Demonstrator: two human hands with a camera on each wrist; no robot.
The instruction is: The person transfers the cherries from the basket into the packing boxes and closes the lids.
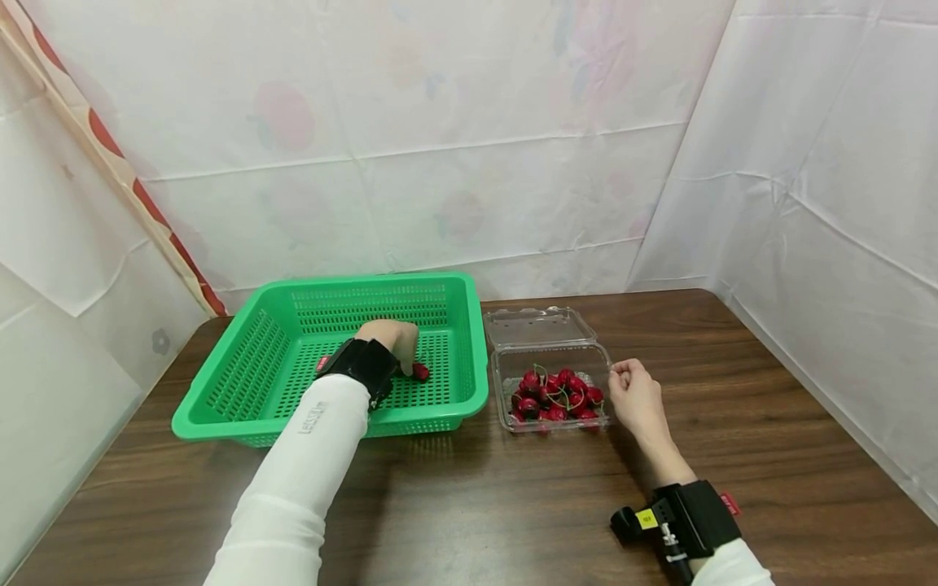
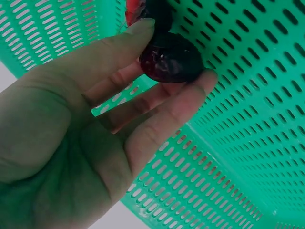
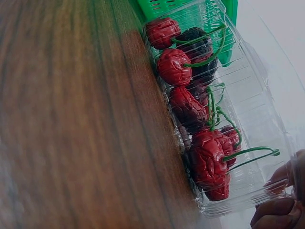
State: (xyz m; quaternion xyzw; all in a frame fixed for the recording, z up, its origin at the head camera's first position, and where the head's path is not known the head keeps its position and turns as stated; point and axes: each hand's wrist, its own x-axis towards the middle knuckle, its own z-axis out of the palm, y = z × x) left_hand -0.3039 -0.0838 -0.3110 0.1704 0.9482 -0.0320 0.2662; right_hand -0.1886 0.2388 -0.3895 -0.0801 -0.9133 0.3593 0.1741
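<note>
In the head view my left hand [image 1: 388, 335] reaches down into a green plastic basket [image 1: 479, 358], beside a red cherry [image 1: 421, 372]. From the left wrist, a dark red cherry [image 2: 172, 59] shows pinched between thumb and fingers, and a second cherry [image 2: 159, 14] lies just beyond the thumb tip. My right hand [image 1: 636, 400] pinches the right rim of a clear plastic box [image 1: 567, 356]. Several red cherries [image 1: 553, 396] with green stems lie inside that box; their wrinkled skins show in the right wrist view, where the fingers [image 3: 275, 210] grip the box edge.
Both containers stand side by side on a brown wooden table [image 1: 440, 521]. The box's clear lid [image 1: 541, 327] is folded back behind it. White patterned sheeting [image 1: 410, 187] rises behind the table and at both sides.
</note>
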